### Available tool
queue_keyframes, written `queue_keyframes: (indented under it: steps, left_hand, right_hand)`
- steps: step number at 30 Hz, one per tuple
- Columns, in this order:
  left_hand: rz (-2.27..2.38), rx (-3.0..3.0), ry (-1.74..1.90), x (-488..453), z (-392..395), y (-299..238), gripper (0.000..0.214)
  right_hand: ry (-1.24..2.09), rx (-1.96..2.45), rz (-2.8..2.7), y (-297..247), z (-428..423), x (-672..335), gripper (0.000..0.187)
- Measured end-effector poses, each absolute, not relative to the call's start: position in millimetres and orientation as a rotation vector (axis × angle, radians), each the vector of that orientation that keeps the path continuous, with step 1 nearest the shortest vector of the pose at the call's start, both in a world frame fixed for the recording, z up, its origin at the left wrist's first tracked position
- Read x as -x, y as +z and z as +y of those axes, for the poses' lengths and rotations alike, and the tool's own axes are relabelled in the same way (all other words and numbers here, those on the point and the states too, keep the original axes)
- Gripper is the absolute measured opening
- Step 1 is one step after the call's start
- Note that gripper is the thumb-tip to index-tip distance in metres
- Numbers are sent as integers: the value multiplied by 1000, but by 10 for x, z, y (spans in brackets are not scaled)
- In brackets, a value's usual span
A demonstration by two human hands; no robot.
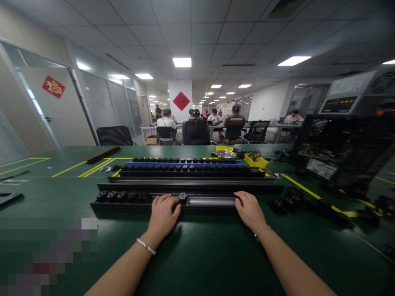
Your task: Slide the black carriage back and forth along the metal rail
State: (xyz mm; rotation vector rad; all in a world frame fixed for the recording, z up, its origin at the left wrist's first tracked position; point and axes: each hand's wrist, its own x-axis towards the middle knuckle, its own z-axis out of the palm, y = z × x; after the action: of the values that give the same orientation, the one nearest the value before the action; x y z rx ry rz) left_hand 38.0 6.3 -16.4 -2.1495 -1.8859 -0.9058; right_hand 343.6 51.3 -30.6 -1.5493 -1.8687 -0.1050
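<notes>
A long black rail [212, 209] with a shiny metal channel lies across the table before me. My left hand [163, 209] curls over its middle, fingers bent across the top and thumb at the front side. Just right of that thumb sits a small dark block with a grey top [183, 198], in the channel. Several similar black blocks [123, 196] stand in a row along the rail's left part; my left fingers may hide more. At the rail's right end, my right hand [249, 209] grips the edge with bent fingers and thumb.
Behind lie another black rail [191, 187] and block-filled rails with a blue strip [185, 164]. A metal bowl [226, 154] and yellow bin [256, 160] stand farther back. Loose black parts [293, 197] and an opened computer case [324, 148] are right. People sit beyond the green table [216, 255].
</notes>
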Motion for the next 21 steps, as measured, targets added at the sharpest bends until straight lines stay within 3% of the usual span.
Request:
queue_keyframes:
  steps: [21]
  left_hand:
    - [-1621, 2471, -859, -434, 11, -164, 29]
  right_hand:
    - [-102, 1574, -1883, -302, 519, -3426, 37]
